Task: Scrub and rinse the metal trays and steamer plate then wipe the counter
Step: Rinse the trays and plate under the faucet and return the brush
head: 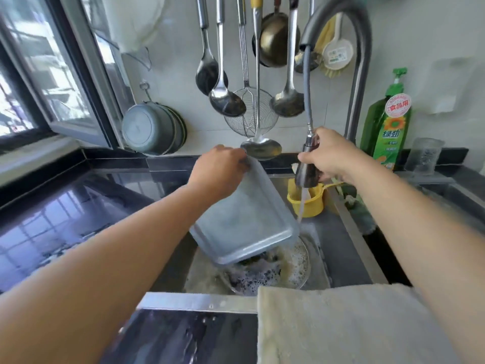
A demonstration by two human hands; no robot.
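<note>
My left hand [219,166] grips the far corner of a rectangular metal tray [242,219], which is held tilted over the sink [351,248]. My right hand [330,158] holds the pull-out faucet spray head [308,168], its hose hanging from the spout. Water streams down from the head and lands at the tray's right edge. Under the tray a round metal plate [296,269] lies in the sink, covered in soapy foam and partly hidden.
A beige cloth [341,324] hangs over the sink's front edge. A yellow cup [311,203] sits at the sink's back. Green dish soap bottle [388,127] and a clear glass [425,156] stand at right. Ladles and a strainer hang on the wall. Black wet counter [65,211] at left.
</note>
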